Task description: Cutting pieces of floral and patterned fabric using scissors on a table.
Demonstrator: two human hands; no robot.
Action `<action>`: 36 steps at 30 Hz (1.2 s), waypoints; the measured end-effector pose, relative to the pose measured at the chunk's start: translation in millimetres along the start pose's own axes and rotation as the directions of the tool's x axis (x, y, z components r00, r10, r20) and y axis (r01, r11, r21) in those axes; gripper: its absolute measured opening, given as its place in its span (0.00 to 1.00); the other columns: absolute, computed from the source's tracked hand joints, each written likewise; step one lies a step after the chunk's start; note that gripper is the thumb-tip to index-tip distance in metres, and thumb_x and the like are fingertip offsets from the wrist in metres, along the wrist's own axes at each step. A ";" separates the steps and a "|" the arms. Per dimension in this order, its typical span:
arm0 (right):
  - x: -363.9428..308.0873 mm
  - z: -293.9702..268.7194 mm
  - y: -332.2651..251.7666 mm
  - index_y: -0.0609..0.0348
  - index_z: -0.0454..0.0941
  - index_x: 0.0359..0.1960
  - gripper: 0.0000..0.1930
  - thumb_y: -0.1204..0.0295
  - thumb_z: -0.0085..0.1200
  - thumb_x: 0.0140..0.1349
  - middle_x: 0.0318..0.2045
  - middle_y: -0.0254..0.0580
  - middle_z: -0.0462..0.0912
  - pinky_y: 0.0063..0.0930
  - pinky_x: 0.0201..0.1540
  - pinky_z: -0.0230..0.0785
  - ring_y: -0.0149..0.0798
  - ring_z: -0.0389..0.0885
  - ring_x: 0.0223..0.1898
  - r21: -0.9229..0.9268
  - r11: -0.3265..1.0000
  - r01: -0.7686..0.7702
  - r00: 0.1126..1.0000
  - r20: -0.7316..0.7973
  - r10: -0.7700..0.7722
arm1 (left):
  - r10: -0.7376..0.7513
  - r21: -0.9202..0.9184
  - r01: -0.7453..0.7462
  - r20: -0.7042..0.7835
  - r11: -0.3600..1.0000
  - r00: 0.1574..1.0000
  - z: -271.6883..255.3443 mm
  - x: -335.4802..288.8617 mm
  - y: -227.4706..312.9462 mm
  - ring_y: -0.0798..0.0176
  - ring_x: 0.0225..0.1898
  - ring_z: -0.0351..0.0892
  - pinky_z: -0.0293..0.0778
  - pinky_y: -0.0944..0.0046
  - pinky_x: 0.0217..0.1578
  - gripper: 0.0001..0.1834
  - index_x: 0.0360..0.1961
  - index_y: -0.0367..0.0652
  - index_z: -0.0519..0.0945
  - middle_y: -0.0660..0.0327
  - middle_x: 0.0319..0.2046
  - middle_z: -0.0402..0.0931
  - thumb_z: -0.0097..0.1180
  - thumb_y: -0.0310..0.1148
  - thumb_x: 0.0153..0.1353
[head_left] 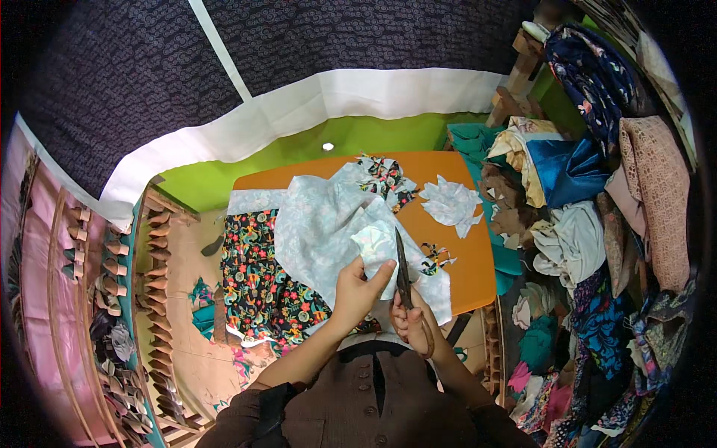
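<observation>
My right hand (410, 321) is wrapped round the handles of dark metal scissors (403, 261), whose blades point away from me and look nearly closed. Just left of them, my left hand (357, 290) holds a pale, faintly patterned cloth (317, 224), thumb toward the blades and fingertips partly hidden. A lighter patch of this cloth (376, 245) lies just beyond the fingers. Spread beneath and to the left is a black cloth with bright floral print (258, 272), hanging over the table's near left side.
The orange table (474, 261) carries a heap of pale scraps (452, 204), floral scraps (387, 175) and a small floral offcut (435, 259). Piled fabrics (567, 239) crowd the right side. Racks of wooden shoe-shaped forms (158, 291) stand left; a dark patterned curtain (358, 45) hangs beyond.
</observation>
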State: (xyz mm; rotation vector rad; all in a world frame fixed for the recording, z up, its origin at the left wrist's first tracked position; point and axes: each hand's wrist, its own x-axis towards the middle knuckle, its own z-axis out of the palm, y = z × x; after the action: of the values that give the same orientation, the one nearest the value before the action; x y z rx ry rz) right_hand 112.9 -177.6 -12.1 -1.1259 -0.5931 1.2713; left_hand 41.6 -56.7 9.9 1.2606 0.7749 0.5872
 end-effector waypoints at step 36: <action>-9.8 -13.9 2.9 0.65 0.62 0.39 0.26 0.49 0.39 0.57 0.28 0.35 0.68 0.19 0.31 0.61 0.27 0.65 0.29 -0.278 0.960 0.043 0.997 -0.053 -0.060 | 0.046 0.092 -0.045 -0.012 0.995 0.999 -0.2 2.9 0.9 0.79 0.18 0.64 0.60 0.76 0.17 0.11 0.27 0.35 0.76 0.68 0.16 0.72 0.57 0.34 0.49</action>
State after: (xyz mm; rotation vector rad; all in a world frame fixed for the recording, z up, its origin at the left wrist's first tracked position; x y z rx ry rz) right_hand 121.1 -191.5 -17.9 -1.3662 -0.7663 1.1282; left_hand 43.3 -54.2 10.3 1.3626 0.7945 0.6038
